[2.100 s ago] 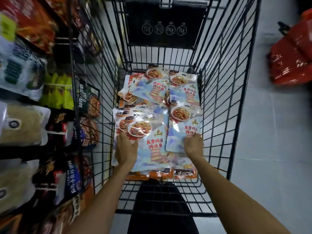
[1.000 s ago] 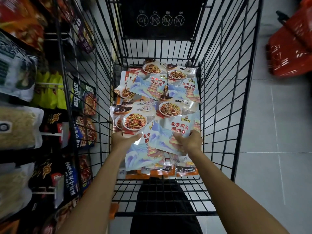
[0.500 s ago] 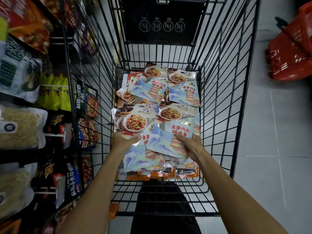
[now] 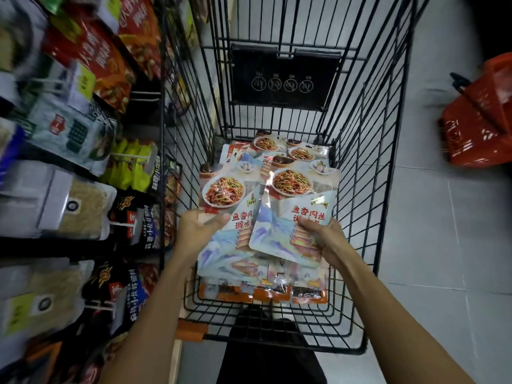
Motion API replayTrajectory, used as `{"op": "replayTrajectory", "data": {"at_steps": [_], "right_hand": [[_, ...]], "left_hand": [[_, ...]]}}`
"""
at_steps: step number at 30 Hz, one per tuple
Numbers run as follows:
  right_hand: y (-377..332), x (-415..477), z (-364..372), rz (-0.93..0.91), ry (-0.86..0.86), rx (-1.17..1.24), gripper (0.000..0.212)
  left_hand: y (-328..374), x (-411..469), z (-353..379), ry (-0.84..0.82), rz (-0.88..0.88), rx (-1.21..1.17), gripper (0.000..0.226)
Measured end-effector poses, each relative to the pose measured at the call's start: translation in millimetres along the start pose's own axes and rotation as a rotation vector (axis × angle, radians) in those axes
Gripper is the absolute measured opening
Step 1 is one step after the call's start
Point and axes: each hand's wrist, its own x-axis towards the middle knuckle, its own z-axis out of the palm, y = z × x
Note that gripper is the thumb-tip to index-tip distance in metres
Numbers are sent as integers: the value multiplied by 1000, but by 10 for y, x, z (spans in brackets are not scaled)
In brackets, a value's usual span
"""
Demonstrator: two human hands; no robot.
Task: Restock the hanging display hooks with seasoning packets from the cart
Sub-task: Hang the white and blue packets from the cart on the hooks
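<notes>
Packets (image 4: 293,212) are gripped in left hand (image 4: 198,231) and right hand (image 4: 322,239) over the cart (image 4: 388,189); pickup judged under way, transfer to hooks required.

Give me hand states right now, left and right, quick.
Left hand: closed on the left seasoning packet, thumb on top.
Right hand: closed on the right seasoning packet, fingers over its lower edge, above the cart.
</notes>
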Motion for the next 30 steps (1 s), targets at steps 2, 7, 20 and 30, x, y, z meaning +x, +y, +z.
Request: {"op": "replayTrajectory", "data": {"at_steps": [2,7,20,30], "right_hand": [[-218,-144,74,-64,-38,4,21],[-777,-510,325,-190,-207,-45,29],[-1908,-2175,1278,-518,-759,-370,14],[-1530,-3732,2113,-634,-1242,-508,18]], "left_hand": [[254,-100,-128,30,74,-15,13],[822,-403,-481,162,165,-23,8],[1939,-2697,-1434,783,490,-85,34],[1911,-4862,-1857,1239,624,-176,30]]}}
